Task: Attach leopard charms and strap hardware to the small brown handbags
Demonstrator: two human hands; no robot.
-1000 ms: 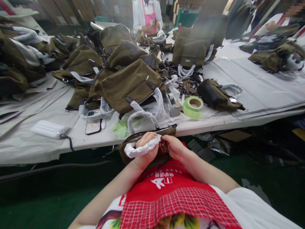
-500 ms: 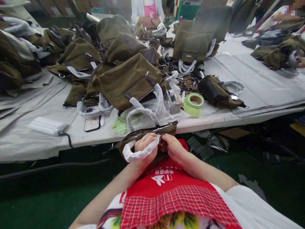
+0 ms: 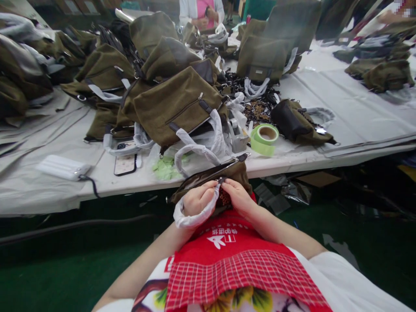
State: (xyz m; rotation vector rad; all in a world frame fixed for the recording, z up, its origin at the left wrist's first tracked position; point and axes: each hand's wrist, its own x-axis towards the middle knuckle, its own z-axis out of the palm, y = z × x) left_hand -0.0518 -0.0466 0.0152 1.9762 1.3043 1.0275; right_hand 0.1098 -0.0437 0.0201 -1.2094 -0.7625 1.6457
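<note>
An olive canvas bag (image 3: 224, 173) rests on my lap against the table edge, its zipper running along the top. My left hand (image 3: 196, 201) grips the bag, with the bag's white-wrapped handle (image 3: 191, 219) looped over the wrist. My right hand (image 3: 238, 197) pinches a small dark patterned piece (image 3: 223, 199) at the bag's opening, fingertips close to those of the left hand.
The white-covered table (image 3: 325, 108) holds a heap of olive bags (image 3: 175, 104), a green tape roll (image 3: 264, 138), a phone (image 3: 125, 164), a white power bank (image 3: 61, 167) and green scraps (image 3: 165, 168). A person in a pink apron (image 3: 201, 11) stands across the table.
Both hands and the bag have risen slightly toward the table edge, the bag's top now tilted up more. The handle loop has slid further over my left wrist.
</note>
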